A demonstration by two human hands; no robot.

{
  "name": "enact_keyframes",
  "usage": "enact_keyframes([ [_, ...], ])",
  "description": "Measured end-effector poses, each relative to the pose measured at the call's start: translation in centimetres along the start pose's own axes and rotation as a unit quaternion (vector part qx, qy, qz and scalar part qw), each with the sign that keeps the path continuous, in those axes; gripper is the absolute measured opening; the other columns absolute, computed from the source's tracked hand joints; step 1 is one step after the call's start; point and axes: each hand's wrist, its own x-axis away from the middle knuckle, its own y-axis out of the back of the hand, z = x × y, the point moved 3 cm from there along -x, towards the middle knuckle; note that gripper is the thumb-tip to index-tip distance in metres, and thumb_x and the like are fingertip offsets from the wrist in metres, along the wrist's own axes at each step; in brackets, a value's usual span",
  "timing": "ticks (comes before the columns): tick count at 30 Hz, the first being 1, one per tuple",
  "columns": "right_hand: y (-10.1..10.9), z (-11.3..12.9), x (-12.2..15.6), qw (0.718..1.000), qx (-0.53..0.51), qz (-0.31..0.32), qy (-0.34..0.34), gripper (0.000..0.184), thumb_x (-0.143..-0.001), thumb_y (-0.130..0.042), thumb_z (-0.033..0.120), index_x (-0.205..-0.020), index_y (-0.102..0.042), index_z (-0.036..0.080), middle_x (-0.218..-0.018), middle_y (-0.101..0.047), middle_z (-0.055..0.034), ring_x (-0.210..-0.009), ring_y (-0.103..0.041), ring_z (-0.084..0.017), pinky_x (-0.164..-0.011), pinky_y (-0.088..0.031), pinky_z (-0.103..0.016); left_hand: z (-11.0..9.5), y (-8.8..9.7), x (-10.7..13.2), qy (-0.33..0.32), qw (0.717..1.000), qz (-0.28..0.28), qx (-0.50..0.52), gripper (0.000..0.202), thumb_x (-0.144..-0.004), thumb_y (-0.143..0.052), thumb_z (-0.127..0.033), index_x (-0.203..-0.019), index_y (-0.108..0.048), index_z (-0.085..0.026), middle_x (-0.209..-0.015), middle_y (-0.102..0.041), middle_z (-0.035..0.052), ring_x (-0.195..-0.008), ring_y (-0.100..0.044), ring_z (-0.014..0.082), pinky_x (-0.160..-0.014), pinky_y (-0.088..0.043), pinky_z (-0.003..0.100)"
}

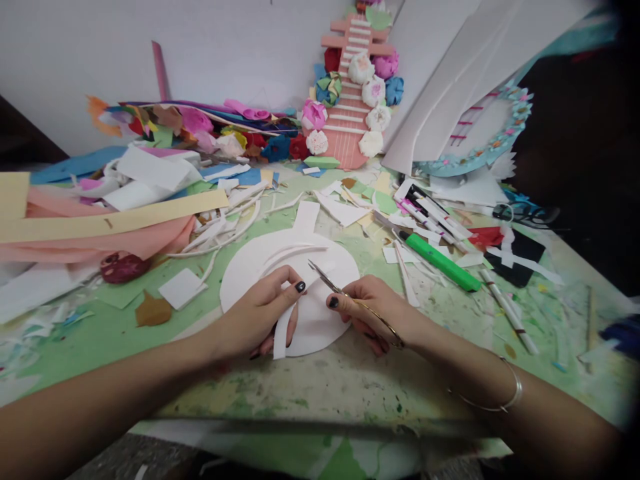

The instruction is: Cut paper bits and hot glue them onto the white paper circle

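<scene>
My left hand [277, 303] pinches a narrow white paper strip [281, 335] between thumb and fingers; one end hangs below the hand and the other points toward the scissors. In my right hand [373, 307] is a small pair of scissors [325, 277] with gold handles, the tips pointing up and left, close to the strip. The blades look nearly closed. Under both hands lies a round white paper shape [245, 260] with a tab [305, 219] at its far edge. A thin curved strip rests on top of it.
A green box cutter [440, 262] and several markers lie to the right. Paper scraps [150, 170] and a cream strip [115, 223] crowd the left. At the back stands a pink paper instrument [345, 127] with paper flowers. A blue-rimmed round craft [480, 133] leans at right.
</scene>
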Motion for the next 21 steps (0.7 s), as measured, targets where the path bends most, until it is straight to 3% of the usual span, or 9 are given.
enact_keyframes([
  [13,-0.1,-0.3,-0.3,0.999,0.011,0.018,-0.025,0.058,-0.076,-0.051,0.074,-0.060,-0.046,0.019,-0.028,-0.043,0.0035,-0.022,-0.040,-0.009,-0.025,-0.027,-0.017,-0.2,-0.1,0.1,0.054,0.998,-0.018,0.027,0.033,-0.088,-0.047,-0.056,-0.092,-0.042,-0.023,-0.044,-0.054,-0.0065,-0.023,-0.031,0.0064,-0.023,-0.019,0.012],
  [17,0.2,-0.4,-0.4,1.000,-0.004,0.002,-0.017,0.060,-0.073,-0.050,0.078,-0.065,-0.048,0.018,-0.031,-0.038,0.0066,-0.024,-0.041,-0.010,-0.025,-0.026,-0.017,-0.7,0.2,0.0,0.032,0.999,-0.038,0.012,0.031,-0.089,-0.047,-0.053,-0.093,-0.043,-0.022,-0.046,-0.055,-0.0064,-0.024,-0.030,0.0054,-0.023,-0.019,0.012],
  [21,0.5,-0.5,-0.2,0.999,-0.019,-0.007,0.046,0.062,-0.078,-0.041,0.079,-0.069,-0.049,0.017,-0.037,-0.040,0.0062,-0.029,-0.043,-0.009,-0.030,-0.032,-0.018,-0.9,0.9,-0.4,-0.023,0.998,-0.058,0.006,0.030,-0.090,-0.044,-0.052,-0.092,-0.043,-0.021,-0.046,-0.052,-0.0078,-0.026,-0.029,0.0041,-0.027,-0.021,0.011],
])
